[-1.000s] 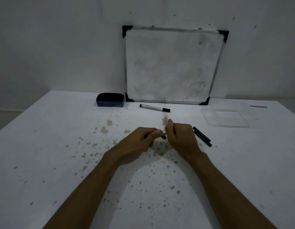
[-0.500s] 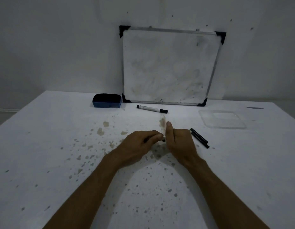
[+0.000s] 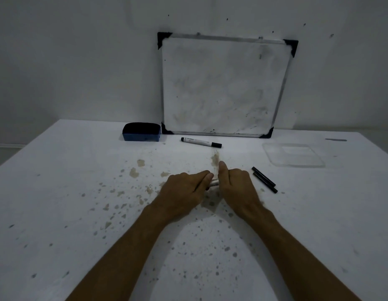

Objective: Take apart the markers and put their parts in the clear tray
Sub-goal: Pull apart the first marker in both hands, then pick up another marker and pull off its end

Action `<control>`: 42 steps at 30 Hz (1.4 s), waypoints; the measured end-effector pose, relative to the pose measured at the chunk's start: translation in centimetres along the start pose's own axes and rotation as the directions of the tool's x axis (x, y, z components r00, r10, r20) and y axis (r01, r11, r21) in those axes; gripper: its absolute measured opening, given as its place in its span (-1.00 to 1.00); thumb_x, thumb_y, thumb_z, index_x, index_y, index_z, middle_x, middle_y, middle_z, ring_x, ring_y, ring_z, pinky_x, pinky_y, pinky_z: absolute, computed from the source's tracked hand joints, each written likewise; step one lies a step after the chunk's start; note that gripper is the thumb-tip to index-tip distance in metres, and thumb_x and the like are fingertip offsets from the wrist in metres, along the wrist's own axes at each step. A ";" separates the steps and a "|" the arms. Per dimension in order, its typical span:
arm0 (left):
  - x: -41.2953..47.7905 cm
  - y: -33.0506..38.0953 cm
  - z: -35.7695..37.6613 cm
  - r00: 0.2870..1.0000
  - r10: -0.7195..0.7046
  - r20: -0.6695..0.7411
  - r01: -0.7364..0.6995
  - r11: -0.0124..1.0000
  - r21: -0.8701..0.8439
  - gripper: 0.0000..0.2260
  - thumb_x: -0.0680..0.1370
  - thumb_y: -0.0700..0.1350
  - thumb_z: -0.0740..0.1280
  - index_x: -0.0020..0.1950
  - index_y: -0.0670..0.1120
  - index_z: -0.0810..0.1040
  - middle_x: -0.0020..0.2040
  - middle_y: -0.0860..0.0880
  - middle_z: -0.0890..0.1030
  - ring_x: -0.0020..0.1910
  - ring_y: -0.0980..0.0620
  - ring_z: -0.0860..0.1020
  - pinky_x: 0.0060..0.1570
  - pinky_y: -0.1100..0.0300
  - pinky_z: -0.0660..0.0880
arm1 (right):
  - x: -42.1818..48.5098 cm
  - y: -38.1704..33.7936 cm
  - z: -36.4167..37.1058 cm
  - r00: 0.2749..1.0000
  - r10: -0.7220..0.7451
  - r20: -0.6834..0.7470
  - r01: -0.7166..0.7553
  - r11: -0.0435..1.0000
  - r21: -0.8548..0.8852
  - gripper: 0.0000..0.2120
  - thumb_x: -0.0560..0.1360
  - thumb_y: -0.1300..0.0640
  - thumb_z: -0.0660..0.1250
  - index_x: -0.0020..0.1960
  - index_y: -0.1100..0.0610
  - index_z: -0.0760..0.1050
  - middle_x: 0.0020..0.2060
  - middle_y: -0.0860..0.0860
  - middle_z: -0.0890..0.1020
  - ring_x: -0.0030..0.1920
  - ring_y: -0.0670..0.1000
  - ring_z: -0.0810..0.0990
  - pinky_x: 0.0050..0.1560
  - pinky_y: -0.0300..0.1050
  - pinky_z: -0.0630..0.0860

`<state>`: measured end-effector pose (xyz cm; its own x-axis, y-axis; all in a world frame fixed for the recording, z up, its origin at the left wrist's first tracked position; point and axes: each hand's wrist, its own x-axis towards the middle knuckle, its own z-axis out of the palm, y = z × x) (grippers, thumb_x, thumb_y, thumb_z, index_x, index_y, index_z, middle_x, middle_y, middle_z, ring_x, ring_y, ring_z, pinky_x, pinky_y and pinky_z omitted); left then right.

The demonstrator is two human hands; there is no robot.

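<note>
held marker (image 3: 214,183) horizontal | spare marker (image 3: 201,142) capped, flat | clear tray (image 3: 294,157) empty

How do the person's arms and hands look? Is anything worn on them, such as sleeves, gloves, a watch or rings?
Both arms are bare from the bottom of the picture up to the hands; no sleeve shows. The left hand and the right hand wear no gloves. No watch or band is seen at either wrist, and no ring on the fingers that show. The light is dim, so small marks cannot be told.

blue eraser (image 3: 141,132) beside leaning whiteboard (image 3: 223,88)
</note>
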<state>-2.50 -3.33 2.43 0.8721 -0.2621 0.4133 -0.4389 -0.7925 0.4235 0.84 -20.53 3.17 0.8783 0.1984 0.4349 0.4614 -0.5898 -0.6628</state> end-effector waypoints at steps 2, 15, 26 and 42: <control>0.0 0.2 -0.3 1.000 -0.006 0.016 0.007 0.997 -0.077 -0.67 0.71 0.17 -0.01 -0.11 0.11 0.43 -0.35 0.05 0.58 -0.45 0.08 0.51 -0.37 0.24 0.48 | -0.2 -0.4 -0.2 0.990 -0.132 0.050 0.134 0.990 -0.039 -0.57 0.70 0.14 0.08 -0.12 0.27 0.64 -0.59 0.04 0.49 -0.65 -0.05 0.32 -0.68 -0.06 0.39; 0.2 -0.8 -1.7 0.967 -0.163 -0.195 0.191 0.973 0.132 -0.57 0.70 0.14 -0.07 -0.11 0.01 0.48 -0.45 0.06 0.45 -0.50 0.06 0.47 -0.41 0.04 0.52 | 0.4 -0.3 -0.8 0.987 0.159 0.005 -0.159 0.987 0.004 -0.56 0.64 -0.26 0.10 -0.19 0.03 0.47 -0.36 -0.14 0.55 -0.30 -0.13 0.56 -0.30 -0.20 0.39; 0.1 -2.0 -1.3 0.974 -0.128 -0.188 0.135 0.991 0.022 -0.72 0.70 0.11 0.19 0.25 0.03 0.60 -0.03 0.06 0.62 -0.15 0.11 0.56 -0.09 0.09 0.59 | 0.2 2.2 -0.3 0.994 0.090 0.069 -0.077 0.982 -0.173 -0.80 0.57 -0.10 0.38 0.02 0.02 0.63 -0.10 -0.04 0.63 -0.15 -0.13 0.53 -0.19 -0.38 0.36; 1.6 2.7 -0.7 0.760 -0.609 -0.225 0.320 0.652 -0.687 -0.03 0.30 0.28 0.54 0.59 0.00 0.20 0.46 0.06 0.38 0.38 0.13 0.37 0.31 0.22 0.37 | 1.0 -0.1 -2.5 0.954 0.298 -0.032 -0.245 0.839 0.486 -0.93 0.62 0.03 0.35 0.03 -0.03 0.61 -0.13 -0.09 0.72 -0.11 -0.27 0.67 -0.09 -0.37 0.55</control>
<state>-2.44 -5.51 4.86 0.8819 0.4072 0.2373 -0.1563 -0.2224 0.9623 1.35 -22.21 5.19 0.9713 -0.0118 0.2374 0.2324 -0.1630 -0.9589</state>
